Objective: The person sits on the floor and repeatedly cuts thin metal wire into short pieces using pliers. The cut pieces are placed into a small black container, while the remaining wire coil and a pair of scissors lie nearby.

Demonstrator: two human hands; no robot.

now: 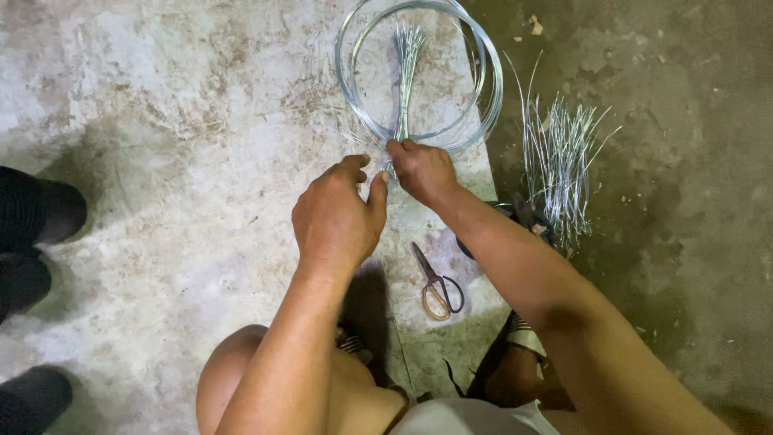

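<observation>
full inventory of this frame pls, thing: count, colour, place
wire coil: one, silver, on the floor at top centre
wire bundle: one, silver, lying inside the coil, its lower end at the hands
cut wires: one loose heap, silver, on the darker floor at right
scissors: one pair, dark blades with pale handle loops, on the floor below the hands
floor: one, pale stained concrete at left, darker at right
dark shoes: several, black, left edge; whose they are cannot be told
knee: one, bare, bottom centre
left hand: one, fingers curled beside the bundle's end
right hand: one, grip pinching the bundle's lower end
</observation>
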